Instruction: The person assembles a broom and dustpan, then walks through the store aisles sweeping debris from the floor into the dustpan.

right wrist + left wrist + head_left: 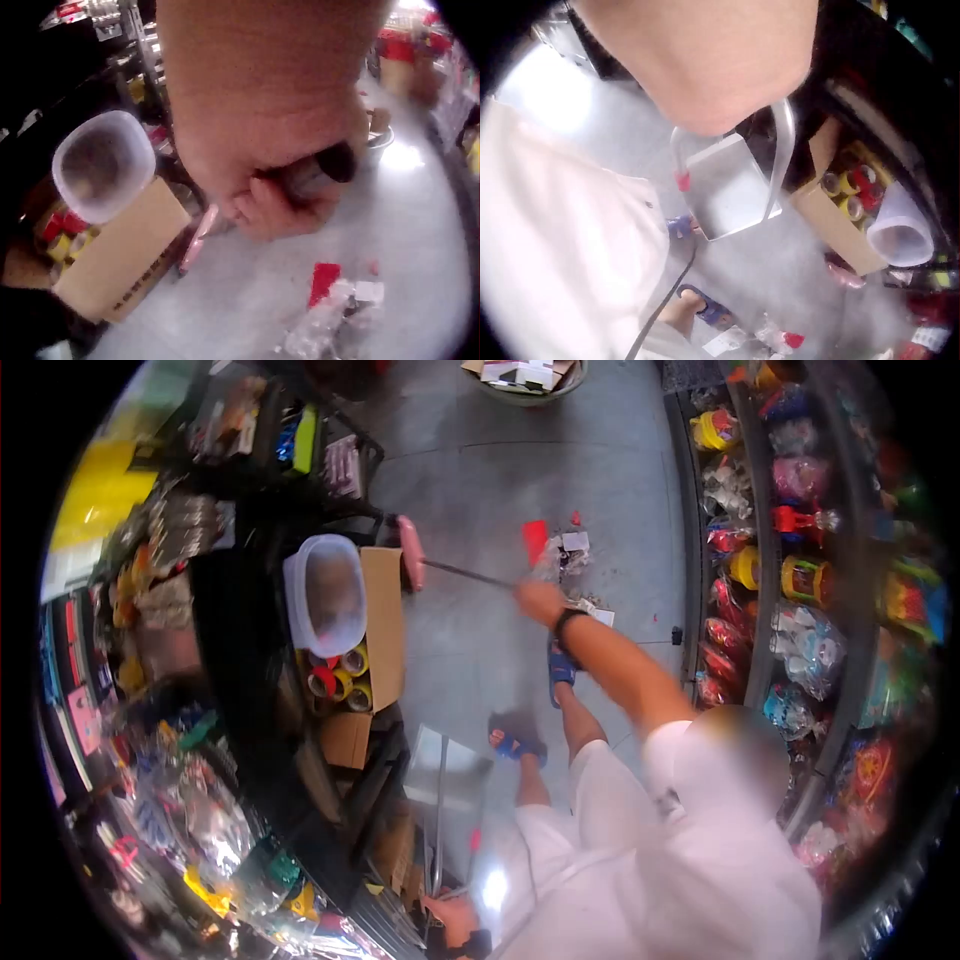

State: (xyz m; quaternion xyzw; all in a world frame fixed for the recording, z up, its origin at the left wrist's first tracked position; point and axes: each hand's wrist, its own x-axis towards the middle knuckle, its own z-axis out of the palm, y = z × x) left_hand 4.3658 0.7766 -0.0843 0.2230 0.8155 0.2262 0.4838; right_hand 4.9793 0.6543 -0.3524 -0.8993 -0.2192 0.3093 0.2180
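Note:
My right hand (540, 603) grips the dark handle of a broom (411, 552); its pink head is by the cardboard box at the left. In the right wrist view the fingers are curled round the handle (306, 178). Low in the head view, my left hand (452, 916) holds the metal handle of a dustpan (460, 772). The dustpan's pale, flat pan shows below that hand in the left wrist view, but the fingers are mostly hidden there. A litter pile (570, 560) of clear plastic, white paper and red scraps lies on the floor ahead of the feet.
Shelves with packaged toys (800, 580) line the right side. At the left, a cardboard box (385, 630) holds tape rolls (345, 685), with a translucent plastic tub (296, 595) on top. A bin of cardboard (530, 398) stands at the far end of the grey floor.

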